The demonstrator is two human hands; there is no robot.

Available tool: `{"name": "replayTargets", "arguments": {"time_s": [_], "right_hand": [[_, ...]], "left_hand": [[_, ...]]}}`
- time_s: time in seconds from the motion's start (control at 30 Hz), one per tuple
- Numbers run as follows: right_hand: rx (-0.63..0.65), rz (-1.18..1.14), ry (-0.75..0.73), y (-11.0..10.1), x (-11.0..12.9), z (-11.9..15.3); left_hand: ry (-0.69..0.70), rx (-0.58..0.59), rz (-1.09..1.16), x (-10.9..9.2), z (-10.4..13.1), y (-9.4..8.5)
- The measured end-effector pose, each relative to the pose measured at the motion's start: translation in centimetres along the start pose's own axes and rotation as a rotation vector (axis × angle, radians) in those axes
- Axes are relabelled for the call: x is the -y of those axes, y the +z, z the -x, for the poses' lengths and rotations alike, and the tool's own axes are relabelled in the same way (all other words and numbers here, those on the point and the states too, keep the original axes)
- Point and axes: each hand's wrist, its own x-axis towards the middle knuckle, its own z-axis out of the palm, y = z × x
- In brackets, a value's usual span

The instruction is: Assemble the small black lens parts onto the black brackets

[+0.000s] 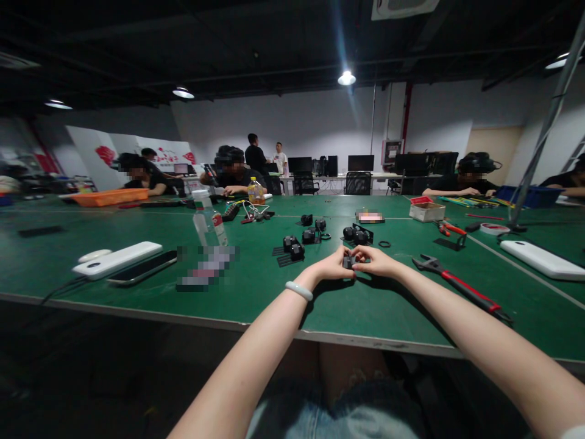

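Note:
Between the fingertips of both hands is a small black part [350, 261], held just above the green table [256, 292]. My left hand [334, 266] grips its left side, a pale bangle round the wrist. From the right, my right hand [372, 261] pinches the same part; the fingers hide some of it. Black assemblies [358, 234] stand right behind the hands, with a black ring [384, 244] to their right. More such black pieces [294, 249] with flat, slotted plates lie to the left and farther back.
An adjustable wrench [461, 286] lies right of my right arm, with orange-handled pliers [450, 230] and a small box [426, 211] behind it. On the left are a clear bottle [208, 219], a phone [144, 268] and a white device [119, 260]. People sit across the table.

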Motion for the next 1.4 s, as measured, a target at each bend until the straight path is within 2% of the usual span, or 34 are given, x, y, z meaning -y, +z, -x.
{"name": "replayTargets", "arguments": {"time_s": [0.2,0.87,1.4], "right_hand": [[0.017,-0.024,0.004,-0.05,0.37,0.04],[0.023,-0.029,0.002,0.04,0.01,0.06],[0.004,0.034,-0.007,0.01,0.01,-0.1]], "left_hand": [[-0.007,0.013,0.007,-0.48,0.14,-0.2],[-0.004,0.013,-0.022,0.47,-0.22,0.04],[-0.002,0.023,-0.028,0.07,-0.08,-0.14]]}}
